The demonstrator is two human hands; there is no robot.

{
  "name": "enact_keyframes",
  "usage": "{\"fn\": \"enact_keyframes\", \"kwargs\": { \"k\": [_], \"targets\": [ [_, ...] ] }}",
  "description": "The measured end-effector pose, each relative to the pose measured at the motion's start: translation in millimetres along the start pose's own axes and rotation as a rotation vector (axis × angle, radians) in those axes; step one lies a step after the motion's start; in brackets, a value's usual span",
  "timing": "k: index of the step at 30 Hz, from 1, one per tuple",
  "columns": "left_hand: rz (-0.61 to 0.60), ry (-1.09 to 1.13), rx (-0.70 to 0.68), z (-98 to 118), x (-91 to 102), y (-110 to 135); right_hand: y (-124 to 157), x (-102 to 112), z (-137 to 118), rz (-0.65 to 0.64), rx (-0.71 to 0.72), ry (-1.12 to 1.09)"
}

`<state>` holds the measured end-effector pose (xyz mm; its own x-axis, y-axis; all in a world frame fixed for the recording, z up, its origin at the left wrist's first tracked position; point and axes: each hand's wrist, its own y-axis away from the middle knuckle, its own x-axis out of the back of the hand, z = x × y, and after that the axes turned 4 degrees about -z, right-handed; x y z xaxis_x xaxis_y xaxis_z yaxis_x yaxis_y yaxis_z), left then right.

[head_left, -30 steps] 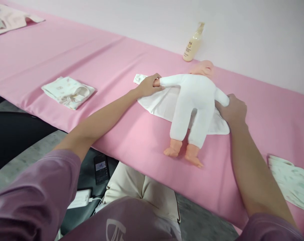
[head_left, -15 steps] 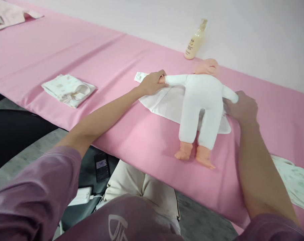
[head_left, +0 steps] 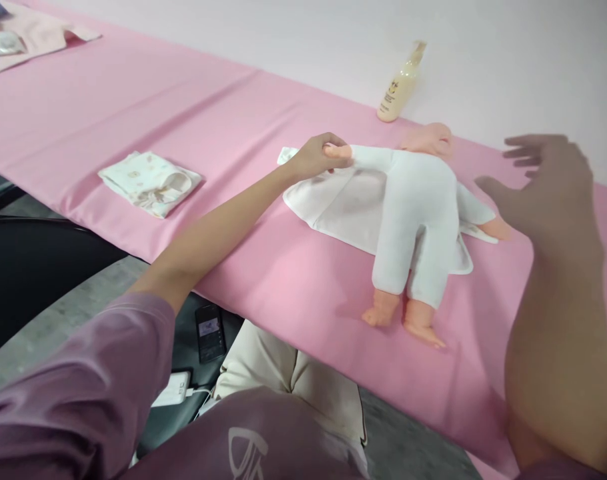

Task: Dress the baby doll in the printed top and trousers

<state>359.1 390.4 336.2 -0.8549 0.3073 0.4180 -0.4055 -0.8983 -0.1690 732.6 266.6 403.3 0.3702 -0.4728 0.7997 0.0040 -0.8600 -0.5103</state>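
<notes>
A baby doll (head_left: 417, 193) with a white cloth body lies on its back on the pink-covered table, its bare feet toward me. Beneath it a white baby garment (head_left: 333, 203) is spread out. My left hand (head_left: 319, 157) is closed around the doll's hand on the left side, with that arm stretched out. Raised above the doll's other arm, my right hand (head_left: 548, 183) has its fingers apart and holds nothing. The doll's other hand (head_left: 494, 230) rests low, near the garment's edge.
Behind the doll stands a pump bottle (head_left: 396, 90) by the white wall. A folded patterned cloth (head_left: 151, 181) lies to the left. Farther left is a pink cloth (head_left: 48, 40) with items on it. Below the table edge are a phone (head_left: 210, 333) and a power bank (head_left: 172, 390).
My right hand has let go of the doll's arm and lifted up and to the right. The doll's arm there now lies lower, its hand showing. My left hand keeps its hold.
</notes>
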Motion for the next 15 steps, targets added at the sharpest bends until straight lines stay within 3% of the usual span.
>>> {"fn": "enact_keyframes", "kwargs": {
  "k": [1, 3, 6, 10, 15],
  "targets": [
    [-0.007, 0.031, -0.008, 1.8, 0.8, 0.3, -2.6, 0.6, -21.0, 0.014, 0.103, -0.055],
    [-0.025, 0.081, -0.035, 2.5, 1.7, 0.2, -12.5, -10.0, -58.6, -0.076, 0.217, -0.168],
    [-0.063, 0.147, -0.096, -2.0, 1.8, -2.0, -36.6, -47.6, -90.2, -0.234, 0.352, -0.203],
    [-0.062, 0.173, -0.161, -11.0, 1.2, -6.5, -64.7, -98.6, -92.5, -0.454, 0.374, -0.239],
    [-0.023, 0.023, -0.233, -22.0, -3.3, -8.8, -68.2, -125.7, -86.5, -0.456, 0.369, -0.299]
  ]
}}
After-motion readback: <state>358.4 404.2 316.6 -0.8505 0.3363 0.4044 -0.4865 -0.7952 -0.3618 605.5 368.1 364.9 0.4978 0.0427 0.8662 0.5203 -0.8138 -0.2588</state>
